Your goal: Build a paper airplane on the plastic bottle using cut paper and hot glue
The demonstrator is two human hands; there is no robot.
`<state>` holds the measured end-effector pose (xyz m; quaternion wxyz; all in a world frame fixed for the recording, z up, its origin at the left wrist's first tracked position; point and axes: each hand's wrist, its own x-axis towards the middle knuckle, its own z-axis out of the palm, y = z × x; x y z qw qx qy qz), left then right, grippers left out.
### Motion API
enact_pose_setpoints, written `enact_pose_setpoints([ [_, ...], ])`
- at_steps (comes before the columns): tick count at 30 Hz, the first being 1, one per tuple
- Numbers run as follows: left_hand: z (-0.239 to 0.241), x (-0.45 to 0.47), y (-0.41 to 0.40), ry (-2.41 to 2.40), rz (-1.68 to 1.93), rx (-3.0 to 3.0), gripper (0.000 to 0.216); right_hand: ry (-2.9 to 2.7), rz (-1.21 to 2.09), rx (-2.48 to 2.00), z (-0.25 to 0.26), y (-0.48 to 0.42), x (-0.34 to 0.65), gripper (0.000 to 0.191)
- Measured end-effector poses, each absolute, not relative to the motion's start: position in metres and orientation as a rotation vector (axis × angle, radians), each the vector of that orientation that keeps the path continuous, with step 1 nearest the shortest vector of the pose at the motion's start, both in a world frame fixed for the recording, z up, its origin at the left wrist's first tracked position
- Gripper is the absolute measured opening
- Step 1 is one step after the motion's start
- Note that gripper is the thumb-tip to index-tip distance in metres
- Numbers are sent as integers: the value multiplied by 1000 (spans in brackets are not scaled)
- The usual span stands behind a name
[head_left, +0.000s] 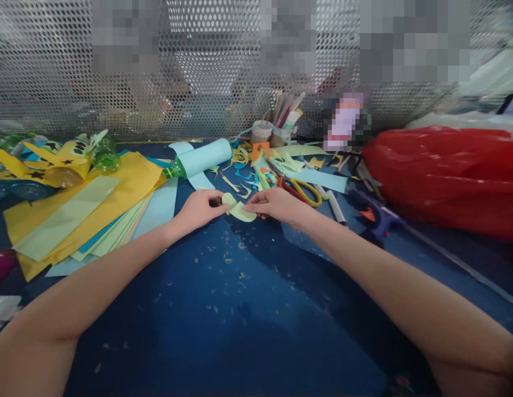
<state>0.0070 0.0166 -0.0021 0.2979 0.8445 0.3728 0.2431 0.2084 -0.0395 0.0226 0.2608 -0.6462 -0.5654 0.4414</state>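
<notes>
Both hands meet over the blue table, pinching a small pale green paper cut-out (243, 213) with rounded ends. My left hand (200, 209) grips its left part between thumb and fingers. The fingertips of my right hand (273, 203) close on its right part. Whether it is one folded piece or two overlapping pieces, I cannot tell. Just beyond lie paper scraps (243, 175) and yellow-handled scissors (308, 193), close to my right hand. A green bottle wrapped in light blue paper (206, 157) lies behind my left hand.
Coloured paper sheets (115, 171) and a yellow paper craft with stars (70, 153) are at left. Pots of sticks (262, 132) stand against a perforated metal screen (215, 66). At right are a glue gun (378, 218), a white marker (335, 207) and a red plastic bag (442, 176).
</notes>
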Motion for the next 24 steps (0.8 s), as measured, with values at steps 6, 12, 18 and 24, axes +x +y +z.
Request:
enact_pose_setpoints([
  [6, -3, 7, 19, 980, 665, 2238, 14, -1589, 1053, -1878, 19, -41, 203, 27],
  [12, -5, 7, 20, 977, 668, 2254, 11, -1675, 933, -1946, 22, -42, 198, 25],
  [18, -6, 7, 21, 984, 673, 2265, 10, -1725, 879, -1948, 21, -41, 197, 25],
  [24, -6, 7, 20, 975, 675, 2269, 10, -1767, 844, -1966, 21, -39, 197, 23],
])
